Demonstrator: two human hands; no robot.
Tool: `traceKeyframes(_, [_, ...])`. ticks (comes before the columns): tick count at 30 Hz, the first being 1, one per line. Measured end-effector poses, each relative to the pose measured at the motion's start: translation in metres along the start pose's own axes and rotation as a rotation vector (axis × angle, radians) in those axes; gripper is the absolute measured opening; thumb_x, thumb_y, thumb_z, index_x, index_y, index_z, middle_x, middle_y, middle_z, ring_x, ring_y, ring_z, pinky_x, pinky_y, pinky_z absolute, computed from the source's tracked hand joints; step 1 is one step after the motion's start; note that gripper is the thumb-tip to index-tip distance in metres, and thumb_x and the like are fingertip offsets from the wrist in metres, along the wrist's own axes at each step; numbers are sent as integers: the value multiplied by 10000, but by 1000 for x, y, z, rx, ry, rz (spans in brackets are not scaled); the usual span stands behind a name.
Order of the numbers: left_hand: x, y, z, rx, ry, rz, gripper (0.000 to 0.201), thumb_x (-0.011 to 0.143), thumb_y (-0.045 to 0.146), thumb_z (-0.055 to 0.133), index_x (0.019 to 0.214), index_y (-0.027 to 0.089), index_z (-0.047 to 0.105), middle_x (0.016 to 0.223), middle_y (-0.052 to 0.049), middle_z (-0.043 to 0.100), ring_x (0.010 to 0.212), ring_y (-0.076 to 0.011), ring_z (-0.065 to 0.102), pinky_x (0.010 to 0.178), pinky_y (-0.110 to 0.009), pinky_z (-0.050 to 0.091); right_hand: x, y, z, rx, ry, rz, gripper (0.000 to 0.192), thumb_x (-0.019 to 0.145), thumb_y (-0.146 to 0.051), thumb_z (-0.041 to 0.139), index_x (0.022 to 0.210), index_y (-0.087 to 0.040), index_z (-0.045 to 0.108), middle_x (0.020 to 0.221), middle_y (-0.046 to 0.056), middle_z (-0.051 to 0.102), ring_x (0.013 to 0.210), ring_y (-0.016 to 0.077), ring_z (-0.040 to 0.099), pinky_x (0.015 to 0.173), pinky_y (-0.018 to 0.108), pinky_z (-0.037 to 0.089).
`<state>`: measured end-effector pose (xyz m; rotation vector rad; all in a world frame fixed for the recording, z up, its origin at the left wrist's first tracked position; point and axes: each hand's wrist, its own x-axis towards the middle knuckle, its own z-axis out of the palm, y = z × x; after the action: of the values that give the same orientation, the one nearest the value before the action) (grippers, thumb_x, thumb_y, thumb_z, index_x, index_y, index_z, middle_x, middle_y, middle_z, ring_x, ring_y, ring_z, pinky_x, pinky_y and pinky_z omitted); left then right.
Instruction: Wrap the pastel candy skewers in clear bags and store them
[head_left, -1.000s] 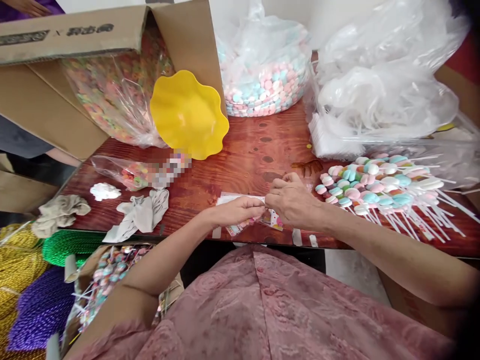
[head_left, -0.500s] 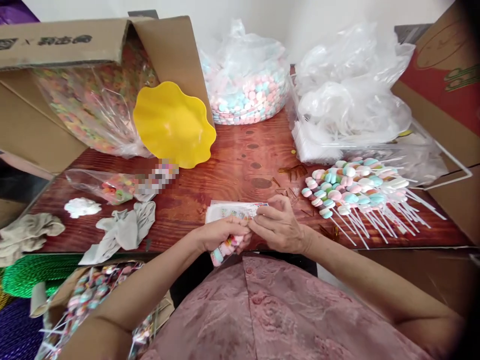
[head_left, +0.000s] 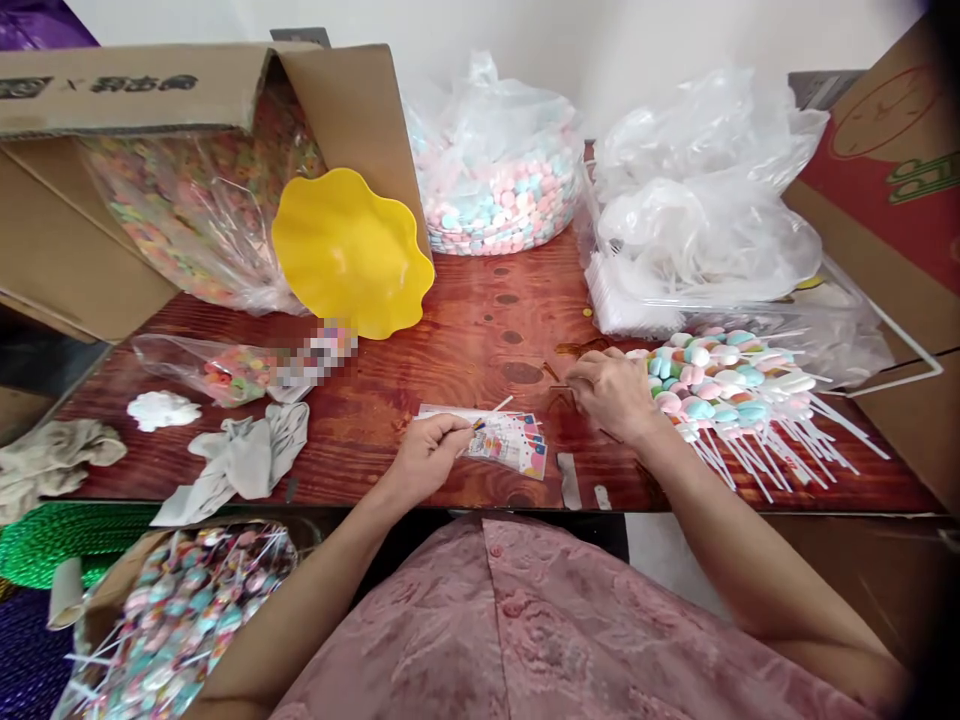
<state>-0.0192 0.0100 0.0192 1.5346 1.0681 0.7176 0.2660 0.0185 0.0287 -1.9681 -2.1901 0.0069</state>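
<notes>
My left hand [head_left: 429,458] is closed in a pinch near the table's front edge. A thin white stick [head_left: 501,404] juts out to the right from its fingertips; whatever else is in the palm is hidden. Below and beside the fingers lie printed clear bags [head_left: 525,447], fanned out on the table. My right hand [head_left: 611,392] is on the table to the right, palm down, fingers curled together at some gold twist ties [head_left: 556,376]. Its wrist partly covers a pile of marshmallow sticks [head_left: 712,385] in pink, blue and white.
At the back stand a bag of marshmallows [head_left: 502,205] and a plastic bin [head_left: 637,310] under clear bags. A yellow wavy dish [head_left: 352,250] leans on a cardboard box [head_left: 352,110]. Grey gloves [head_left: 255,450] lie left. Wrapped sticks [head_left: 187,600] fill a container below the table's edge.
My right hand has left my left hand and moved right to the twist ties. The marshmallow stick's candy end below my left hand is out of sight; more printed bags show.
</notes>
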Motion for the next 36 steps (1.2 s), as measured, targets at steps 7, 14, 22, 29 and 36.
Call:
traceKeyframes(7, [4, 8, 7, -623, -45, -344, 419, 651, 462, 812, 857, 138, 645, 560, 55, 506, 365, -13, 321, 342, -141, 187, 13, -1, 26, -192, -158, 10, 281, 905, -201, 431, 863, -165, 706, 1051, 130, 689, 951, 250, 510, 751, 365, 278])
traceKeyframes(14, [3, 3, 9, -680, 10, -399, 462, 601, 446, 841, 876, 143, 625, 600, 26, 577, 425, -73, 527, 339, -120, 228, 6, -3, 22, -157, -88, 3, 245, 868, -129, 402, 946, -117, 633, 922, 158, 682, 863, 243, 558, 739, 353, 323])
traceKeyframes(22, [15, 12, 28, -631, 65, -336, 378, 629, 435, 803, 785, 130, 645, 563, 32, 564, 387, -48, 457, 322, -142, 220, -28, -52, -5, 705, 354, -109, 109, 925, -221, 513, 900, -207, 618, 824, 16, 680, 726, 145, 623, 674, 265, 474])
traceKeyframes(29, [18, 16, 46, -649, 59, -130, 353, 703, 457, 746, 694, 120, 639, 496, 77, 434, 380, -11, 326, 368, -157, 234, -36, -92, 9, 535, 459, -335, 288, 900, -106, 499, 1065, -201, 715, 795, 46, 706, 723, 162, 649, 682, 296, 529])
traceKeyframes(36, [6, 14, 39, -637, 15, -132, 394, 694, 499, 768, 753, 124, 661, 535, 65, 466, 408, -18, 359, 384, -158, 267, -34, -93, 19, 719, 325, -236, 290, 907, -138, 495, 1071, -228, 715, 819, 27, 737, 702, 137, 669, 678, 276, 537])
